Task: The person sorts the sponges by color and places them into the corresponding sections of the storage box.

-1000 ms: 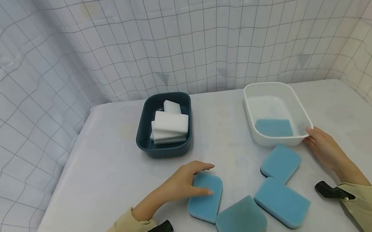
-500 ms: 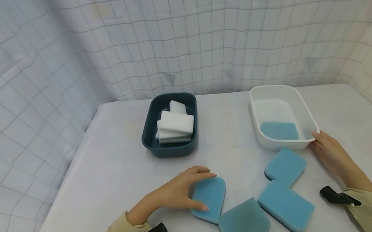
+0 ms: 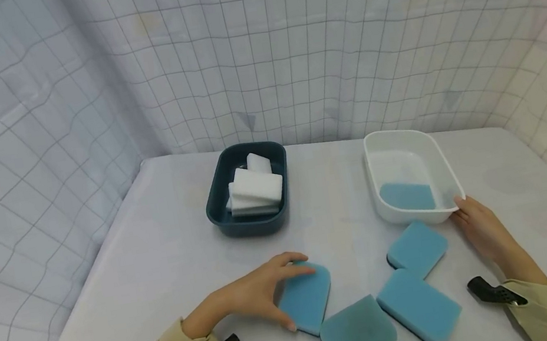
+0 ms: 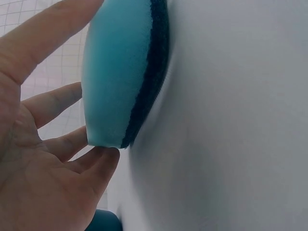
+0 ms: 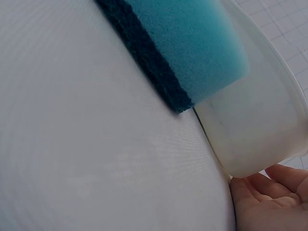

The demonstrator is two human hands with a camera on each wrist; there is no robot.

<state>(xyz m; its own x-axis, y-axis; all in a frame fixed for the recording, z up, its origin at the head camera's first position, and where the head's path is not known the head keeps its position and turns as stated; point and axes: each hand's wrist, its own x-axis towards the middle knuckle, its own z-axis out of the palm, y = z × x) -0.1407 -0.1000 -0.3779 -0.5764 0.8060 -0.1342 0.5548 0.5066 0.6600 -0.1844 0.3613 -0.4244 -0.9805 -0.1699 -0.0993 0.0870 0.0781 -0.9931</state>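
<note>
My left hand point(image 3: 252, 293) spans a blue sponge point(image 3: 308, 299) lying on the table. Its thumb is by the near-left edge and its fingers are at the far end. In the left wrist view the spread fingers point(image 4: 79, 144) touch the end of the sponge point(image 4: 115, 72), which has a dark scouring layer beneath. At the right, my right hand point(image 3: 484, 229) holds the near-right corner of a white tub point(image 3: 399, 150) with another blue sponge point(image 3: 408, 196) inside. The right wrist view has curled fingers point(image 5: 264, 187) against the tub's lower corner point(image 5: 255, 130).
A dark blue tub point(image 3: 252, 228) holding several white sponges point(image 3: 257, 185) stands at the back, left of centre. Beside the left hand's sponge lies a greener sponge point(image 3: 358, 333). Two blue sponges point(image 3: 420, 308) touch each other before the white tub. Gridded curtains point(image 3: 287, 55) surround the table.
My left thumb has slid from the top of the sponge to its near-left edge, widening the hand's span. The sponges stay put, and the right hand stays at the tub. The head view shifts slightly.
</note>
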